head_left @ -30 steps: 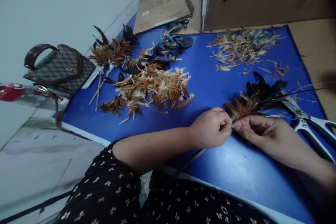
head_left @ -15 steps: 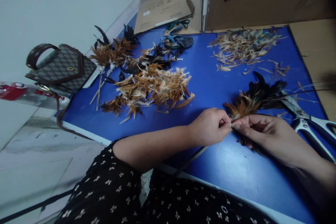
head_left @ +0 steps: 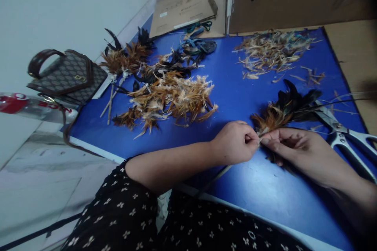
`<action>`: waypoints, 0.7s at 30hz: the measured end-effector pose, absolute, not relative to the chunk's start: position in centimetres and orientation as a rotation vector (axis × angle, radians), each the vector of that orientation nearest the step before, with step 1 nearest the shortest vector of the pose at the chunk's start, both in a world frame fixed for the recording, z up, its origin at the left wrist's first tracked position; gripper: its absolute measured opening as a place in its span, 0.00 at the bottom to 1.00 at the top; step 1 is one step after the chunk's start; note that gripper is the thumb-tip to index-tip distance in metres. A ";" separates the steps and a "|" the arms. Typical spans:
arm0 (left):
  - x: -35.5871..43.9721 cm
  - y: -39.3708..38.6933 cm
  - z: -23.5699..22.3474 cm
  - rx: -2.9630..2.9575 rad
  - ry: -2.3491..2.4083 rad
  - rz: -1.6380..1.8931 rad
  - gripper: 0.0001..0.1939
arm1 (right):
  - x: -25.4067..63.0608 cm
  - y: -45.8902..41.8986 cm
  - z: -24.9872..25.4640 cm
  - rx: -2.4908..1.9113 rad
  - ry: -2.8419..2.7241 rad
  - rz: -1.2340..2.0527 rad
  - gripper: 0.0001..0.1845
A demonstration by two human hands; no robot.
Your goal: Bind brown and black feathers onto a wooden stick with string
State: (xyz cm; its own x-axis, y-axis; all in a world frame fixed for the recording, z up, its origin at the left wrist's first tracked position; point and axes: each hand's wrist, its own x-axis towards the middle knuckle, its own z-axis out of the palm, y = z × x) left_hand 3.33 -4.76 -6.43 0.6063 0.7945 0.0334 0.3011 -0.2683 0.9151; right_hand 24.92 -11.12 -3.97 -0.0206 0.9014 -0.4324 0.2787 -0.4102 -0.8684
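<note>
My left hand (head_left: 236,142) is closed in a fist, its thumb and forefinger pinched at the base of a feather bunch (head_left: 272,115). From the other side my right hand (head_left: 297,150) pinches the same base, fingertips almost touching the left ones. Brown feathers and long black ones spread from the pinched spot toward the back right. A thin stick (head_left: 221,173) shows below my left wrist, pointing toward my lap. What exactly lies between the fingertips is hidden. Scissors (head_left: 341,131) with dark and silver handles lie beside my right hand.
A pile of brown feathers (head_left: 176,98) lies left of centre, with finished-looking feather bunches on sticks (head_left: 125,57) behind it. Pale feathers (head_left: 273,53) are heaped at the back right. A handbag (head_left: 69,74) and a bottle (head_left: 38,108) sit at the left. Cardboard (head_left: 294,0) stands behind.
Almost nothing differs. Both hands stay pinched at the feather base, and the view has shifted very slightly.
</note>
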 end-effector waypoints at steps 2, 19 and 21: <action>3.4 -4.9 -6.5 1.814 0.895 0.628 0.04 | 25.0 -11.2 -4.1 -1.713 -1.235 1.452 0.35; 4.4 -5.9 -7.7 1.371 1.086 0.576 0.09 | 24.1 -11.8 -5.1 -1.715 -1.433 1.138 0.34; 4.3 -5.7 -7.3 1.418 1.050 0.574 0.08 | 24.3 -11.9 -5.2 -1.729 -1.438 1.156 0.34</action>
State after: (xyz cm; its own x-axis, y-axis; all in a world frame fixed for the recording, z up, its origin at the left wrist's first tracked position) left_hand 4.27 -5.71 -7.32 0.4673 0.8509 -0.2400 0.2571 0.1289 0.9577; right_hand 24.33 -11.88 -5.18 0.0324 0.9701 -0.2407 0.4437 -0.2298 -0.8662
